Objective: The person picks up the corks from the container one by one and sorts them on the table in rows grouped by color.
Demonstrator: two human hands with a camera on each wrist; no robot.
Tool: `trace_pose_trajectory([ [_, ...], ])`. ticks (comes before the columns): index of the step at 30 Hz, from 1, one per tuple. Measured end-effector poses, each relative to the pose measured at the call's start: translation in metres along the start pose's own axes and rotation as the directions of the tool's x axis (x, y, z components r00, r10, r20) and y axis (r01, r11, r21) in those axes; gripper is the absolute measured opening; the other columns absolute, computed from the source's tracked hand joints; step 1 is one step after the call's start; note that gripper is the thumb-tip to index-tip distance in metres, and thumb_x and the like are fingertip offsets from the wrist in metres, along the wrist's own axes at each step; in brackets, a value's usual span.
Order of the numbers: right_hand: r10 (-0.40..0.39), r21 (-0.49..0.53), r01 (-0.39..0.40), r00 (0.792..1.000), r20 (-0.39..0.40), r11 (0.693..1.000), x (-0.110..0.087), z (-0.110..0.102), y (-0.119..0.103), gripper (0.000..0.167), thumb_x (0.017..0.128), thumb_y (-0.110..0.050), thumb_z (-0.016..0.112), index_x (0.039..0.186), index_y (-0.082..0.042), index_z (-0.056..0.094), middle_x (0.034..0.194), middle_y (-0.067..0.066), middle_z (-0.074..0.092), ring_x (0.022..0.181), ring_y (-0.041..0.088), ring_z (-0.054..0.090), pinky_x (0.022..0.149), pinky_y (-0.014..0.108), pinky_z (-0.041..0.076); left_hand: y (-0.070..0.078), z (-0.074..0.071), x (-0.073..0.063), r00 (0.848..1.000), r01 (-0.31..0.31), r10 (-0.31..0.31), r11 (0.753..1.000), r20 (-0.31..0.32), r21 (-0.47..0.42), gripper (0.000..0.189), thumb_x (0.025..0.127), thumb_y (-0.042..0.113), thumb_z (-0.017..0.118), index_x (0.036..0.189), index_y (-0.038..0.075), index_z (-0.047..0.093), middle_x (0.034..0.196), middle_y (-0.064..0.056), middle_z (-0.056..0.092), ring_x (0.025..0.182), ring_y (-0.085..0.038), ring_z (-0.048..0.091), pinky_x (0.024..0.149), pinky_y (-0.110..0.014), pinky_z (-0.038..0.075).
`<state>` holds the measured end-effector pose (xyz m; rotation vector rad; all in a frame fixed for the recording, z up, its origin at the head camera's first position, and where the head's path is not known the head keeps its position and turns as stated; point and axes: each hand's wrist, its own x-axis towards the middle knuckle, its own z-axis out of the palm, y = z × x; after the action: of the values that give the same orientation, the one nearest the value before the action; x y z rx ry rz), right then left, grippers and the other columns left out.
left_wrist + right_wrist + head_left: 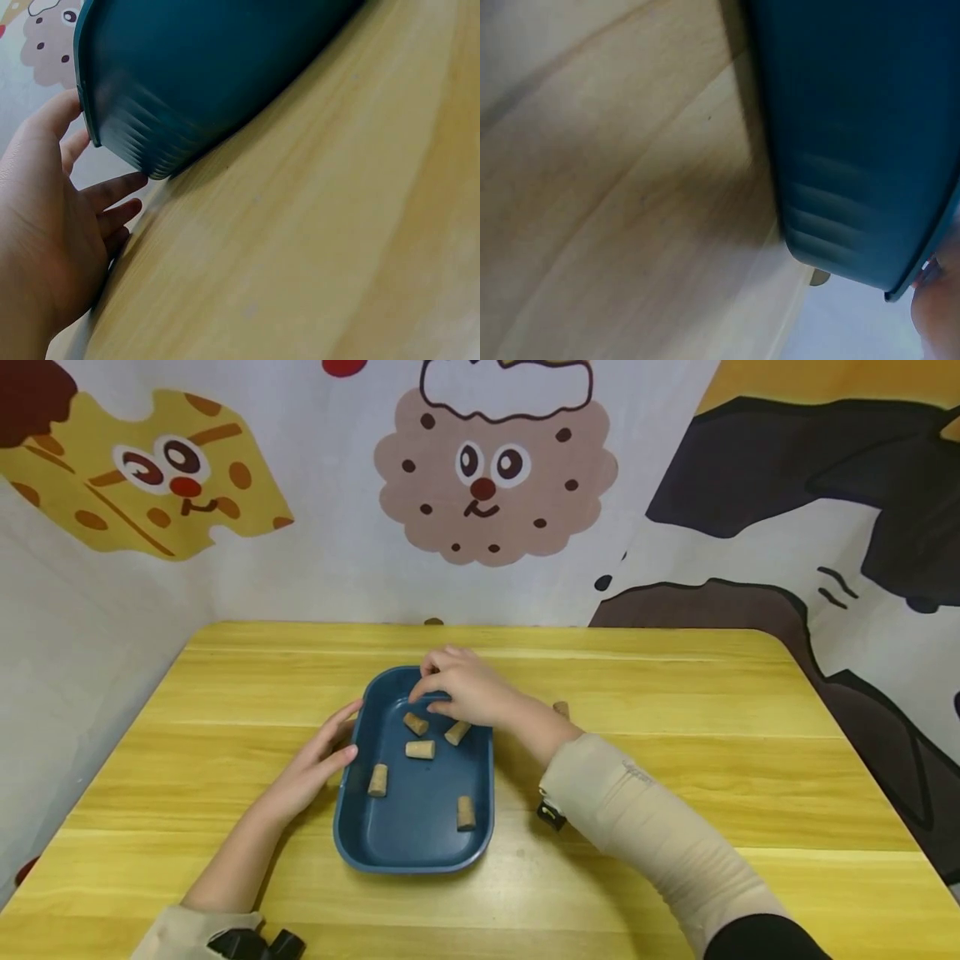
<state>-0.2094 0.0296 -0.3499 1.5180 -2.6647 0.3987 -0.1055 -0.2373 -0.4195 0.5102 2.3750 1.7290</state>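
A blue rectangular tray (416, 865) with rounded corners lies lengthwise on the table. Inside it are several tapered corks, among them a cork (420, 750) near the middle, a cork (378, 781) at the left and a cork (466, 813) at the lower right. My left hand (311, 772) touches the tray's left side, its fingers spread along the outer wall (142, 127). Over the tray's far end hovers my right hand (468, 685), thumb and index finger apart, nothing visible between them. That hand partly covers a cork (456, 732).
Another cork (561, 708) is on the wooden table (675, 735), right of the tray and partly behind my right forearm. A wall (322, 577) with cartoon pictures stands along the table's far edge, and a pale wall (90, 627) rises at the left.
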Motion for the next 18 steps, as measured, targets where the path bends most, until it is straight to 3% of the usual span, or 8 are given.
trace_pose_trajectory([
  [4, -0.012, -0.074, 0.015, 0.999, 0.050, 0.997, 0.008, 0.002, -0.001, 0.023, 0.088, -0.026, 0.072, 0.109, -0.031, 0.072, 0.102, -0.005, 0.049, 0.094, 0.015, 0.040, 0.090, 0.035, 0.031, 0.000, 0.000, 0.000, 1.000, -0.007, 0.007, 1.000, 0.010, -0.012, 0.058, 0.102, 0.012, 0.045, 0.154, 0.024, 0.021, 0.148, -0.023, 0.030, 0.132, -0.039, 0.031, 0.094, -0.021, 0.037],
  [18, -0.062, -0.213, 0.087, 0.991, 0.120, 0.973, 0.019, 0.013, -0.005, 0.024, 0.087, -0.029, 0.072, 0.109, -0.037, 0.071, 0.111, -0.006, 0.050, 0.102, 0.015, 0.040, 0.089, 0.035, 0.029, 0.001, 0.000, -0.001, 0.999, -0.029, 0.029, 0.999, 0.014, -0.032, 0.058, 0.102, 0.011, 0.044, 0.154, 0.021, 0.020, 0.147, -0.025, 0.031, 0.131, -0.039, 0.034, 0.094, -0.022, 0.038],
])
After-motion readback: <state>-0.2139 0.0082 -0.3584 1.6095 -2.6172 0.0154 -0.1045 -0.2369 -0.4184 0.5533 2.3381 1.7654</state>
